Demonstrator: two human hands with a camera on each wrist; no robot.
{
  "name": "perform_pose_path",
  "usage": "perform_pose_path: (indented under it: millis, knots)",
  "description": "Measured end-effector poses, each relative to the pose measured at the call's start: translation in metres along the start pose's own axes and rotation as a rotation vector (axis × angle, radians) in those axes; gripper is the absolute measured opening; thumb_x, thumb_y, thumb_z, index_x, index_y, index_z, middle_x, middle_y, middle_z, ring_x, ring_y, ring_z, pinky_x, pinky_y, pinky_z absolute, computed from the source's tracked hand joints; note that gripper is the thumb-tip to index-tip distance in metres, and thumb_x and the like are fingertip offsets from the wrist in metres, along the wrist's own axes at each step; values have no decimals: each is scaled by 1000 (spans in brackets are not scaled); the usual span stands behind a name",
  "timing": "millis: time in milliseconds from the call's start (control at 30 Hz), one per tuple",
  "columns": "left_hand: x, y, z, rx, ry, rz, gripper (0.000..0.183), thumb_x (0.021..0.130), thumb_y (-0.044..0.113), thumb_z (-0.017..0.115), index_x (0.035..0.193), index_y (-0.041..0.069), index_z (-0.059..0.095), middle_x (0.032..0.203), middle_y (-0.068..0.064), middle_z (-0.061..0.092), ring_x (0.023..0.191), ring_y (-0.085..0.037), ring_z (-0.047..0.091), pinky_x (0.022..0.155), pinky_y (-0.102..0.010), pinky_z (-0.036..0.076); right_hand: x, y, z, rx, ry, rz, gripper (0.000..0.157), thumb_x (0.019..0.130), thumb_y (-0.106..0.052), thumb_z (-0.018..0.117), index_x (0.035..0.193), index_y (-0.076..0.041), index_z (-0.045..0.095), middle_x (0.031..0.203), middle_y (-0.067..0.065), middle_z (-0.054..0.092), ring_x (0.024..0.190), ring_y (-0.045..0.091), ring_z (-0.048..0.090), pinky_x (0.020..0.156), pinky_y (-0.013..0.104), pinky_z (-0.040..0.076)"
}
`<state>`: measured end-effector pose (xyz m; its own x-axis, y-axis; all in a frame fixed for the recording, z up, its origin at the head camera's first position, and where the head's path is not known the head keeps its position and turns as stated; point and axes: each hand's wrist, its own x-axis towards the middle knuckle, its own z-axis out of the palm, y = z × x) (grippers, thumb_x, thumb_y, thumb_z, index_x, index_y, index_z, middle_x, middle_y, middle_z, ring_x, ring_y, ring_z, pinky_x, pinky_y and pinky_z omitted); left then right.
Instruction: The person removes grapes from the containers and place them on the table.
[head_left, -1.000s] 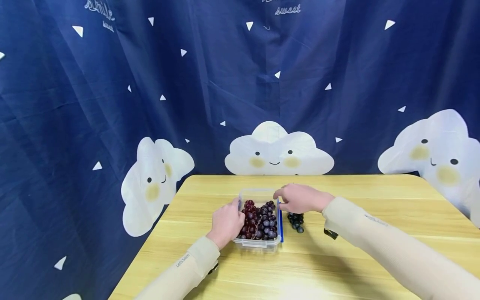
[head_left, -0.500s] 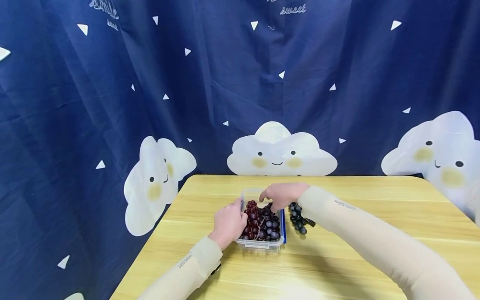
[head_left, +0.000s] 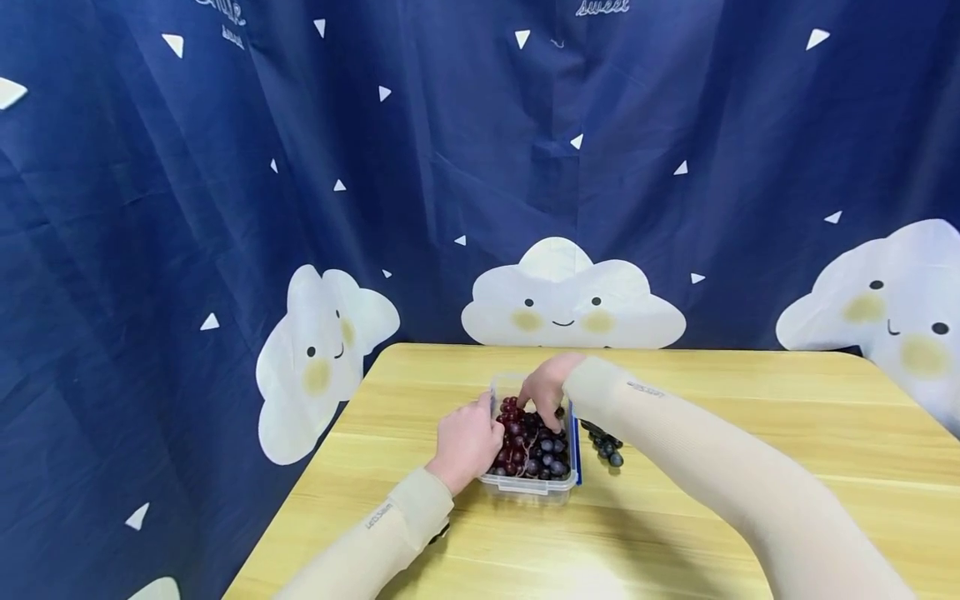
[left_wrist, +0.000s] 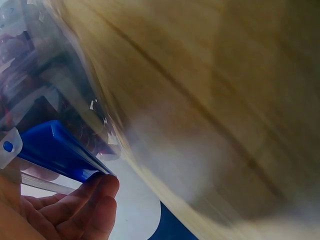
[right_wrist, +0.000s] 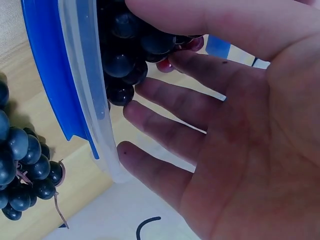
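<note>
A clear plastic container (head_left: 528,486) with blue side clips stands on the table, holding a bunch of red grapes (head_left: 512,454) on the left and a bunch of dark grapes (head_left: 555,458) on the right. My left hand (head_left: 467,437) grips its left side; in the left wrist view, fingers (left_wrist: 105,192) curl at the blue clip (left_wrist: 60,150). Inside the container, my right hand (head_left: 546,390) touches the dark bunch, fingers fairly straight and thumb spread over it. Fingertips (right_wrist: 132,112) lie against dark grapes in the right wrist view.
Another bunch of dark grapes (head_left: 609,450) lies on the wooden table (head_left: 720,400), just right of the container and partly behind my right sleeve. A blue curtain (head_left: 420,183) with clouds hangs behind the table.
My right hand has moved left from the container's right rim, then down into it onto the dark grapes. The left hand keeps its grip. The whole head view has shifted slightly.
</note>
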<state>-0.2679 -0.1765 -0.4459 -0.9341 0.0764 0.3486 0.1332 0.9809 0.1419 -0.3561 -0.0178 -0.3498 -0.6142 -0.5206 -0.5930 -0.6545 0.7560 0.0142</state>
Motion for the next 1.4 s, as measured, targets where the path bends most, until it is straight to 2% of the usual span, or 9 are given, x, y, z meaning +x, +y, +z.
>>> perform_pose_path:
  millis: [67,167,500,700,967,1133,1200,1333,1400]
  knots:
    - [1,1,0,3,3,3,49,91,26,58,137,8,58,98,-8,74,78,-27,71,59,-45,53,2,1,-1,1,-3,23,89,71,-20,87,150,-34,48,151,-3,49,133,19,50,94,36,51]
    - [1,1,1,-1,11,6,48,91,26,59,135,7,59,96,-8,74,78,-28,71,60,-45,53,5,2,-1,-22,-12,39,88,71,-22,87,149,-33,49,146,-5,55,133,19,51,97,38,51]
    - [2,2,0,-2,16,-1,47,92,25,59,136,7,59,98,-9,75,82,-29,72,64,-46,55,5,1,-4,-45,-35,56,86,74,-23,85,150,-32,47,154,-5,47,140,21,46,101,37,49]
    - [2,3,2,-6,30,-4,47,92,26,58,136,8,59,101,-9,75,82,-30,72,64,-46,55,8,-2,-3,-100,-39,78,73,74,-25,84,142,-27,57,143,-5,57,125,17,56,94,35,53]
    - [1,5,0,-8,57,14,44,92,23,59,133,7,61,98,-11,75,78,-30,72,60,-47,54,11,0,1,-101,-51,93,70,75,-27,83,140,-28,59,141,-7,58,111,13,57,88,34,53]
    - [1,3,2,-2,63,20,44,92,23,59,133,6,61,96,-11,75,76,-30,71,58,-45,54,14,-1,3,-72,-48,75,51,73,-24,82,122,-26,67,126,-8,63,99,14,57,80,34,52]
    - [1,2,3,0,60,14,44,93,23,58,134,7,61,97,-11,75,76,-29,71,57,-44,53,15,0,4,-48,-54,62,54,73,-22,82,124,-24,65,128,-7,61,101,15,57,80,34,51]
    - [1,0,4,0,49,4,45,93,24,57,135,7,61,98,-10,75,77,-29,71,58,-44,53,15,1,5,-9,-51,40,79,72,-20,83,145,-24,52,146,-5,52,117,14,53,88,32,51]
    - [0,0,4,-7,44,3,46,93,24,58,135,7,60,97,-10,75,76,-29,71,58,-44,53,15,1,6,-16,-43,36,85,71,-20,82,149,-25,48,151,-5,49,124,13,50,93,32,50]
